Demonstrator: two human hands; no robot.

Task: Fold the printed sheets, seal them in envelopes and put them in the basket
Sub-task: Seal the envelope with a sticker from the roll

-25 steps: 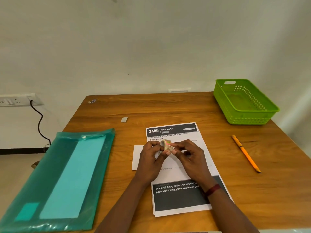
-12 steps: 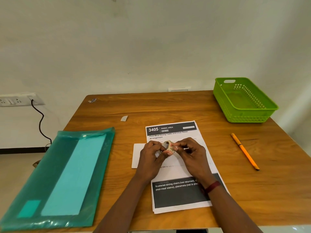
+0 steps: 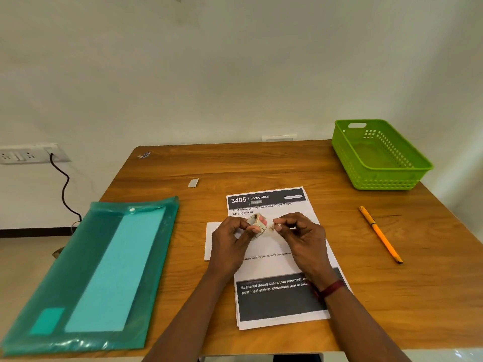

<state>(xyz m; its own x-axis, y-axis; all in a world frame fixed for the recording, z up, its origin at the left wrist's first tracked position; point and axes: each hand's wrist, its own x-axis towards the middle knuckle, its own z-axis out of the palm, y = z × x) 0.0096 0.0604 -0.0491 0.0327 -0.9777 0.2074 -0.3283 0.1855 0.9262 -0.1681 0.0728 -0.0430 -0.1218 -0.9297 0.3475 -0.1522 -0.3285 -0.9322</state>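
Right hand (image 3: 300, 235) has pulled away from the tape roll (image 3: 257, 223) since half a second ago; before, both hands were bunched together on it, now there's a gap between roll and right fingertips. Roll itself barely moved.

Left hand (image 3: 230, 239): fingers curled, thumb and forefinger pinching the small tape roll, held just above the paper. Right hand: fingers curled in, thumb and forefinger pinched together on something tiny just right of the roll, looks like the tape end, too small to confirm.

Printed sheets (image 3: 277, 257): stacked flat mid-table under both hands, unfolded, dark header "3405 DINING AREA" at the far end, dark block at the near end. White envelope (image 3: 212, 240) lies flat on the table, sticking out from under the left hand and overlapping the sheets' left edge. Can't tell if it's sealed.

Green basket (image 3: 379, 155): far right corner of the table (image 3: 261, 165), nothing visible inside, well apart from the hands.

Other stuff: teal plastic folder (image 3: 99, 270) on the left side, orange pencil (image 3: 380, 235) right of the sheets, small grey scrap (image 3: 193, 183) beyond the sheets.
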